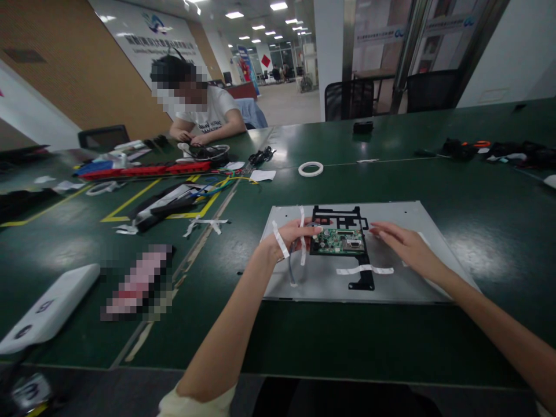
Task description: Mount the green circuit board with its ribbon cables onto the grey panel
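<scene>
A large flat grey panel (278, 284) lies on the table before me. On it sits a black bracket (361, 284) bearing a green circuit board (336, 238). My left hand (295, 234) is at the board's left edge, its thumb over the edge and its other fingers partly hidden. A white tape strip (280, 239) is across that wrist. A grey cable (292, 269) runs beneath the hand. My right hand (402, 246) holds nothing, fingers stretched toward the bracket's right side. Another tape strip (382, 270) crosses the bracket's lower arm.
A tape roll (311, 169) lies beyond the panel. Left are loose tape pieces (206, 223), a blurred pink item (139, 281), a white device (52, 307) and a black pouch (160, 205) with wires. Across the table sits a person (212, 110) behind red strips (143, 170).
</scene>
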{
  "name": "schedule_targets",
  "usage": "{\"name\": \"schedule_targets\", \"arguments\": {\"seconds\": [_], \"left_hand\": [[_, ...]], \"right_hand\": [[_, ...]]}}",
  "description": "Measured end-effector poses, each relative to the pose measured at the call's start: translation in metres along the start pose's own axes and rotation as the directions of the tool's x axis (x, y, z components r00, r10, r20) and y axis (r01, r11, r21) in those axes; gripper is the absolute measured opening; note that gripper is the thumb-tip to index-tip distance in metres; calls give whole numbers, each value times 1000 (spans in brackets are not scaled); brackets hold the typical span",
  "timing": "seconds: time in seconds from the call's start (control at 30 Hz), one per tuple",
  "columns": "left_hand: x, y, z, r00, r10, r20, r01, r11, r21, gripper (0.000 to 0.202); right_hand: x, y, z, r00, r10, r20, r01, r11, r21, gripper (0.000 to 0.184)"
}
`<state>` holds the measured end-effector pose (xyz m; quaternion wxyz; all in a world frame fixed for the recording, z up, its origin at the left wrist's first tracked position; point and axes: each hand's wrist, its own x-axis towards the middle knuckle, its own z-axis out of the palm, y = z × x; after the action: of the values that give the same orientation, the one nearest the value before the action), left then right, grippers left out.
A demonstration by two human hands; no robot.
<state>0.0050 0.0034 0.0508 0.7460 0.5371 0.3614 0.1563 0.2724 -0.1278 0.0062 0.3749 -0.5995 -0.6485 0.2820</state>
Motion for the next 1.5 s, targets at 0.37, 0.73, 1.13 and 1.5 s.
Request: {"name": "schedule_targets", "arguments": {"seconds": [0.37, 0.73, 1.13, 1.5], "left_hand": [[7, -8, 20, 999, -36, 19, 35, 999, 22, 45], [16, -16, 22, 987, 17, -157, -12, 1000, 28, 44], [23, -16, 10, 926, 76, -370, -14, 986, 167, 43], [26, -19, -2, 754, 634, -171, -255, 523, 814, 57]], "right_hand": [[0, -14, 10, 989, 3, 151, -90, 815, 573, 92], [8, 0, 9, 991, 27, 133, -89, 868, 489, 89], [7, -2, 12, 992, 80, 93, -113, 888, 446, 84], [8, 1, 16, 999, 32, 33, -40, 955, 294, 76]]}}
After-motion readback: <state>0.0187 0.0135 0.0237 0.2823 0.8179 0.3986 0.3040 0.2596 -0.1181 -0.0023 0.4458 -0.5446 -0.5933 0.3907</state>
